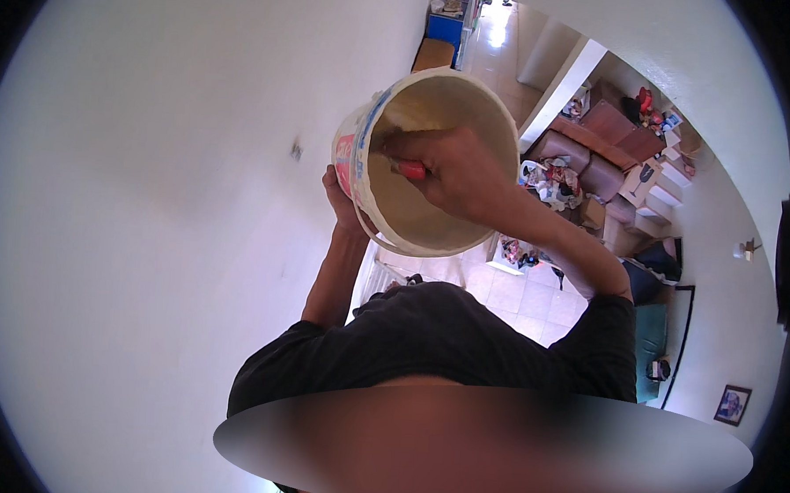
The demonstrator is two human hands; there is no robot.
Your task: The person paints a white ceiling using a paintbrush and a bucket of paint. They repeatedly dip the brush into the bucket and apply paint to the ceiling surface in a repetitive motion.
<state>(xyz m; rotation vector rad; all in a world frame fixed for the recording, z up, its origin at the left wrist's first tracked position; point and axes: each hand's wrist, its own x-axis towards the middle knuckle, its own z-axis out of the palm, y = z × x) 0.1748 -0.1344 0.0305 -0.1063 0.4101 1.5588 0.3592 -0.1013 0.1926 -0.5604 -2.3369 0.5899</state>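
Observation:
A white plastic bucket (423,214) with a pink and blue label is tipped so its mouth faces me. Smears of pale, creamy material coat its inside wall. My left hand (344,200) supports the bucket from outside at the lower left, with its fingers against the wall. Inside the mouth, my right hand (455,172) is closed round a red-handled tool (411,169). Its working end lies in shadow against the inner left wall, so I cannot tell its exact kind. The bucket's thin handle hangs along the lower rim.
A broad white wall (149,218) with a small dark mark stands close on my left. Far below on the right are a brown sofa (562,152) heaped with clothes, cardboard boxes (640,182) and a teal seat (649,346). A white pillar (565,91) rises beyond the bucket.

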